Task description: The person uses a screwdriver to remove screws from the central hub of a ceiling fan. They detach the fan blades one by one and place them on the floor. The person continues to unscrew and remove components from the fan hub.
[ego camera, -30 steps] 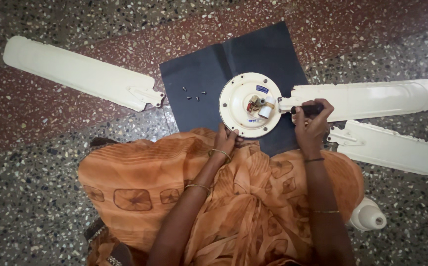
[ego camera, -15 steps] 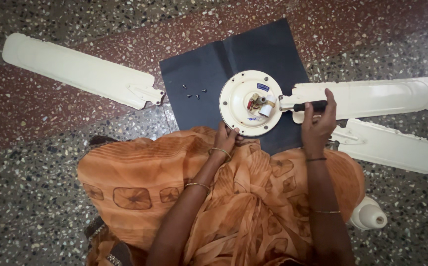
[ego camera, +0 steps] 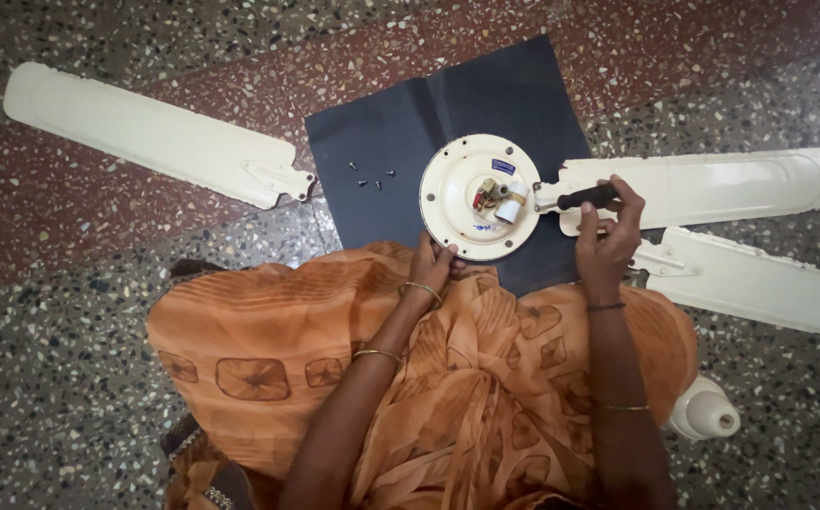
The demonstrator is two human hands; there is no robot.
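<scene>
A round cream ceiling-fan motor (ego camera: 457, 194) lies on a dark mat (ego camera: 401, 132) on the floor. My left hand (ego camera: 434, 264) rests on the motor's near rim, fingers curled against it. My right hand (ego camera: 608, 236) grips a screwdriver with a black handle (ego camera: 588, 197); its shaft points left to where a cream fan blade (ego camera: 712, 184) meets the motor. Several small screws (ego camera: 369, 176) lie loose on the mat left of the motor.
A detached cream blade (ego camera: 145, 137) lies at the left, another (ego camera: 760, 283) at the right below the attached one. A cream cup-shaped canopy (ego camera: 705, 413) sits by my right knee. My orange garment covers my lap. The floor is speckled terrazzo.
My right hand has shifted its hold on the screwdriver, the fingers closing round the handle again after opening. My left hand and the motor stay put.
</scene>
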